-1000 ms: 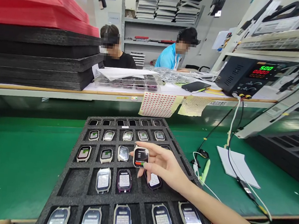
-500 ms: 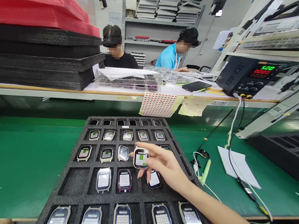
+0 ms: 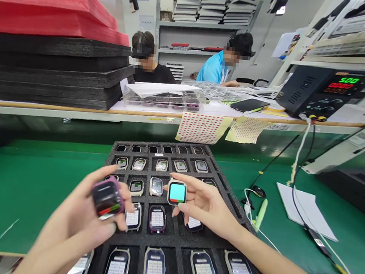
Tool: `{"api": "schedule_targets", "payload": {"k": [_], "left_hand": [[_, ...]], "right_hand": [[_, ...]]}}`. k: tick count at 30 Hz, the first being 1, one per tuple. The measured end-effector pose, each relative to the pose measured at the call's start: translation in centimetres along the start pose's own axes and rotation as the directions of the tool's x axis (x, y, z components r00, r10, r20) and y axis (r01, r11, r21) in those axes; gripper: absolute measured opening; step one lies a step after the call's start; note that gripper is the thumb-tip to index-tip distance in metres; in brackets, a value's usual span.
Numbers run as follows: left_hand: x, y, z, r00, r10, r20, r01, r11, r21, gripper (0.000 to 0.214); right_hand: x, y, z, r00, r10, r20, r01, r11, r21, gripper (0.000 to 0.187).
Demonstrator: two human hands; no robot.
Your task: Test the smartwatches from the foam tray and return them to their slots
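My right hand (image 3: 206, 204) pinches a white smartwatch body (image 3: 177, 192) whose screen glows cyan, held just above the black foam tray (image 3: 228, 193). My left hand (image 3: 77, 226) has come up at the lower left, fingers closed round a purple smartwatch body (image 3: 108, 198) with a dark screen and a red and green bar; it is smeared by motion. The tray's pockets hold several more watch bodies with lit screens, such as the purple one (image 3: 157, 217) below my hands.
A green mat (image 3: 36, 183) covers the bench. Cables and a green pen (image 3: 261, 211) lie right of the tray beside a white sheet (image 3: 306, 205). A power supply (image 3: 322, 88) sits on the raised shelf; black and red foam sheets (image 3: 48, 55) are stacked at left. Two people sit behind.
My left hand has risen into view holding a purple watch body. The screen of the watch in my right hand went from a menu to plain cyan. The camera shifted slightly left.
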State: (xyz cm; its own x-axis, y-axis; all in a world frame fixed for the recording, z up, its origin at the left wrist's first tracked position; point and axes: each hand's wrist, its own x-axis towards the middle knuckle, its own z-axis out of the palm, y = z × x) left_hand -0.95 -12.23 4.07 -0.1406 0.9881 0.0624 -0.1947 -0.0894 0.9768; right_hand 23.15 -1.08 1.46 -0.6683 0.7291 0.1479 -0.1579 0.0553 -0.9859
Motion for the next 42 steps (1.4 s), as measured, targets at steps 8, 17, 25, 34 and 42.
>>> {"api": "schedule_targets", "payload": {"k": [8,17,25,34,42], "left_hand": [[3.5,-2.4,0.7,0.976,-0.048,0.214,0.074,0.990,-0.118,0.055],[3.6,-3.1,0.2,0.974,-0.016,0.226,0.063,0.977,-0.203,0.067],[3.0,-3.2,0.3,0.970,-0.057,0.235,0.095,0.984,-0.154,0.065],[1.7,-4.3,-0.3,0.991,-0.109,0.080,0.096,0.984,0.153,0.046],[0.9,-5.1,0.7,0.993,-0.102,0.058,0.081,0.956,0.283,0.044]], "right_hand": [[0.2,0.1,-0.2,0.999,0.032,-0.014,-0.033,0.997,-0.076,0.054],[0.2,-0.8,0.7,0.988,0.076,-0.134,-0.089,0.991,-0.099,0.052],[0.4,0.1,-0.4,0.990,0.042,-0.134,-0.065,0.983,-0.172,0.066],[-4.9,-1.1,-9.6,0.848,-0.140,-0.511,-0.190,0.820,-0.539,0.059],[-10.3,0.6,-11.5,0.820,-0.127,-0.559,-0.208,0.842,-0.497,0.065]]}}
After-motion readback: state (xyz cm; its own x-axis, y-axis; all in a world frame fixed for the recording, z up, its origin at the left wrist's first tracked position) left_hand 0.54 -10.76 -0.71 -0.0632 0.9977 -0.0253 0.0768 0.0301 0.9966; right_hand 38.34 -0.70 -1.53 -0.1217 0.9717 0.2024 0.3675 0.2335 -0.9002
